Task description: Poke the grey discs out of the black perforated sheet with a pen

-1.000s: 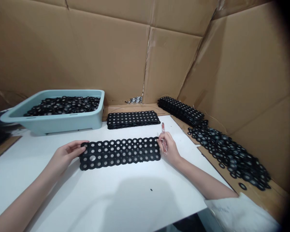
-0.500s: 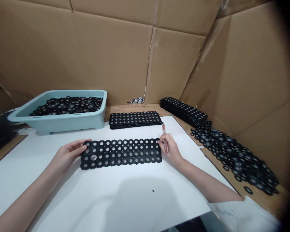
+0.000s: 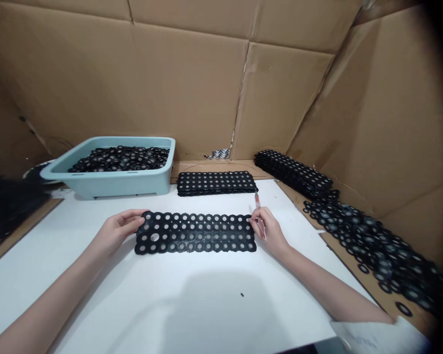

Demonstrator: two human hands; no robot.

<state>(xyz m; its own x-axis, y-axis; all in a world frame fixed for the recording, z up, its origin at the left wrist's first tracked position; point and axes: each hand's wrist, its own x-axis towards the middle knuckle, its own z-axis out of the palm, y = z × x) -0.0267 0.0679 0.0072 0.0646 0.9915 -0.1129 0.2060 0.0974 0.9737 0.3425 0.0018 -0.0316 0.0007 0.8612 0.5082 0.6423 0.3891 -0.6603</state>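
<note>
A black sheet of joined rings (image 3: 196,234), laid out in rows of round holes, is held by its two short ends above the white table (image 3: 140,305). My left hand (image 3: 121,227) pinches its upper left corner between thumb and fingers. At the upper right corner, my right hand (image 3: 269,227) grips the sheet with its fingertips. That same hand also holds a slim pen-like tool (image 3: 258,206) with a reddish body and dark tip, pointing up and away. One hole near the sheet's left end looks larger than the others.
A light blue tub (image 3: 125,186) full of loose black rings stands back left. Behind the held sheet lies a stack of similar sheets (image 3: 217,183). A taller stack (image 3: 295,172) and a heap of loose rings (image 3: 376,241) line the right side. Cardboard walls (image 3: 192,83) enclose the table.
The whole view has shifted, so everything appears a little farther right, except the small dark scrap, which moved less. Both hands keep their hold on the sheet, whose tilt looks slightly different.
</note>
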